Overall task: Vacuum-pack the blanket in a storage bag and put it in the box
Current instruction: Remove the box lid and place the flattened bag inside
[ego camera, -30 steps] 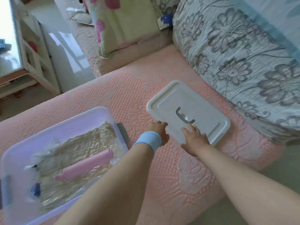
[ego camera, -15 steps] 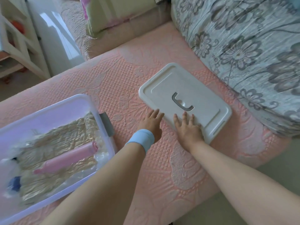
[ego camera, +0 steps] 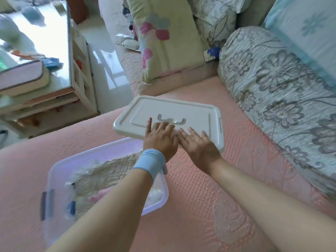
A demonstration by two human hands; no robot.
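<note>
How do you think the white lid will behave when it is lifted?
The lid is probably stiff: its ribbed panel shows no sag under the left hand or right hand. It looks like thin moulded plastic, so likely light. Its smooth top may slip.

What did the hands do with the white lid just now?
Both hands slid up onto the lid, fingers flat on top: left hand, right hand. The lid turned and moved left, toward the box. The packed blanket stayed in the box, on the pink cover.
</note>
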